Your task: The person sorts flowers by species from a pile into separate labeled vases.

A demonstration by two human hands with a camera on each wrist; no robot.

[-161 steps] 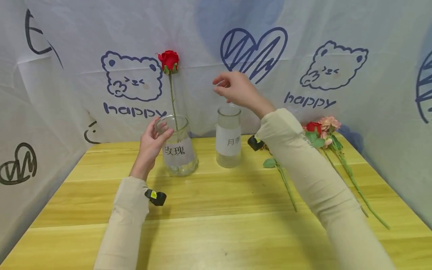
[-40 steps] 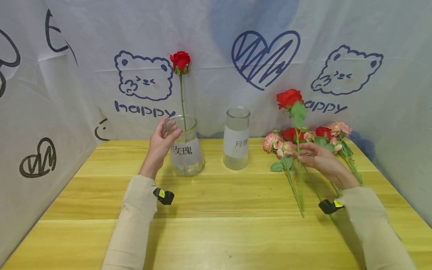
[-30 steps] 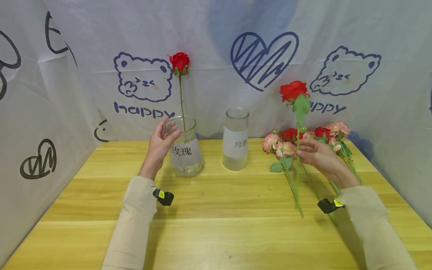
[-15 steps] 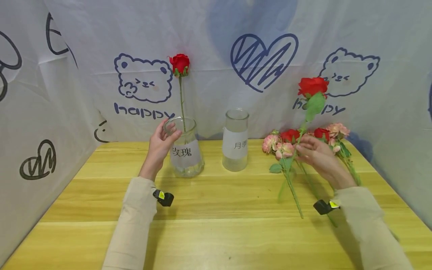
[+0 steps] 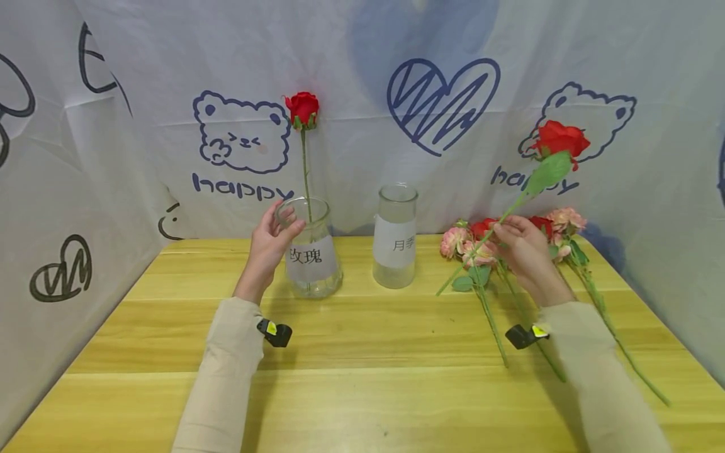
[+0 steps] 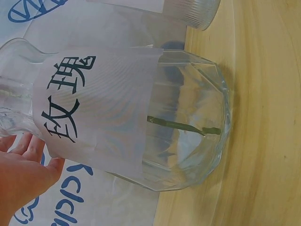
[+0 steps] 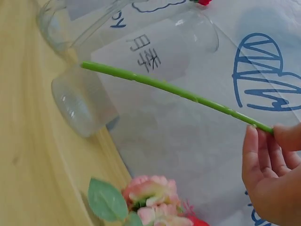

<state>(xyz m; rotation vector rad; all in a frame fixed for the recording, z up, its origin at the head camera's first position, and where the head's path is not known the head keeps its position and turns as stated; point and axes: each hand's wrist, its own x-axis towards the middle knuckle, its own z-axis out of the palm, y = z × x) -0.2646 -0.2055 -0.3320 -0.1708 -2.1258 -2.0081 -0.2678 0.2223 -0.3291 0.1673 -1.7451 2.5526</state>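
Where the left hand [image 5: 269, 248] rests: on the neck of the flared vase [image 5: 325, 286], just under its glass rim, at the left of the desk [image 5: 362, 409].
Left fingers: curved around the neck, parted by the width of the glass, with the thumb in front and the others behind.
Where the right hand [image 5: 529, 255] is: raised over the flower heads on the right side.
Right fingers: drawn together, the thumb against the fingertips, pinching the green stem of the held rose [image 5: 562, 139].
Held rose: tilted, its red bloom up to the right in front of a bear drawing [image 5: 603, 119], a broad leaf [image 5: 549, 174] below the bloom, its bare stem slanting down leftward, the cut end near the narrow vase [image 5: 394, 277] but apart from it.
Flared vase: upright, with a paper label [image 5: 310, 267] reading 玫瑰; a standing rose [image 5: 303, 108] rises well above the rim, its stem end low inside the glass.
Narrow vase: upright between the two hands, its white label [image 5: 391, 244] reading 月季.
Lying flowers: pink blooms [image 5: 479, 253] and red blooms [image 5: 484, 228] bunched at the desk's far right, stems running toward the near edge.
Sleeves: beige cuffs [image 5: 233, 327], a small black camera [image 5: 277, 333] at each wrist.
Backdrop: pale cloth [image 5: 345, 151] with a blue scribbled heart [image 5: 444, 104].
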